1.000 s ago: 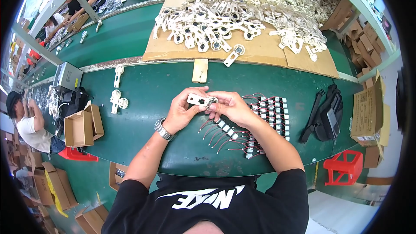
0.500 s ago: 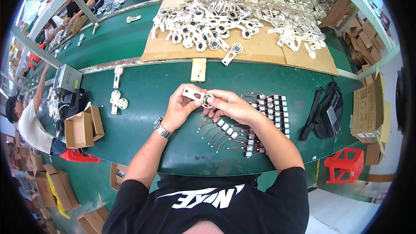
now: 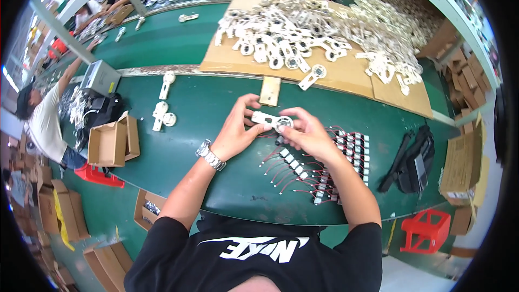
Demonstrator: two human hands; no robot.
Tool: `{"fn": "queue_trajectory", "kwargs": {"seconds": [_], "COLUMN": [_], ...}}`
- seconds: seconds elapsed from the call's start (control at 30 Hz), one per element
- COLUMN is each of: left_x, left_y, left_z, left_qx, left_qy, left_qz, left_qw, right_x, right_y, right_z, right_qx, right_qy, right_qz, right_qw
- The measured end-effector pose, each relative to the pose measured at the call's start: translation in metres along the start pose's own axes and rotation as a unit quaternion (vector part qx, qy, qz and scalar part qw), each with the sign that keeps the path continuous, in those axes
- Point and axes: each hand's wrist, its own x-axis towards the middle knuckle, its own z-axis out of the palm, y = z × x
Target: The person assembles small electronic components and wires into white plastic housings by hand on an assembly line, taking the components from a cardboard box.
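Both hands meet over the green table around a white plastic housing (image 3: pixel 266 118), a flat arm with a slot and a round ring at one end. My left hand (image 3: pixel 238 131) pinches the slotted arm, thumb in front and fingers behind. My right hand (image 3: pixel 309 135) grips the ring end between thumb and fingers. Just below the ring a small dark piece (image 3: pixel 279 140) shows, with a red wire near it; its kind is too small to tell. Close to my right forearm lie rows of small white blocks with red and black wires (image 3: pixel 346 154).
Heaped white housings (image 3: pixel 292 38) cover a cardboard sheet (image 3: pixel 224 59) beyond my hands. A yellowish block (image 3: pixel 270 92) lies ahead. Several housings (image 3: pixel 161 116) and an opened carton (image 3: pixel 106 146) are left; a black bag (image 3: pixel 415 162) is right. Co-workers sit across and left.
The whole view has shifted, so the table scene sits further right. My hands still hold the housing, now tilted differently; my left fingers are more spread, and a dark piece shows below the ring.
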Motion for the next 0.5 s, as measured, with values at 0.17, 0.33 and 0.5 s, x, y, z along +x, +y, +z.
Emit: {"fn": "queue_trajectory", "kwargs": {"seconds": [0.17,0.33,0.5], "left_x": [-0.002,0.018,0.022], "left_y": [-0.002,-0.071,-0.095], "left_z": [-0.089,-0.195,-0.222], "left_qx": [0.457,0.628,0.590], "left_qy": [0.197,0.265,0.198], "left_qz": [0.046,-0.145,-0.217], "left_qw": [0.866,0.717,0.752], "right_x": [0.016,0.074,0.086], "right_y": [-0.038,-0.071,-0.079], "right_z": [-0.016,-0.053,-0.026], "right_qx": [-0.168,-0.099,-0.022], "right_qy": [0.001,0.034,0.198], "right_qz": [-0.005,0.007,-0.135], "right_qw": [0.986,0.994,0.971]}}
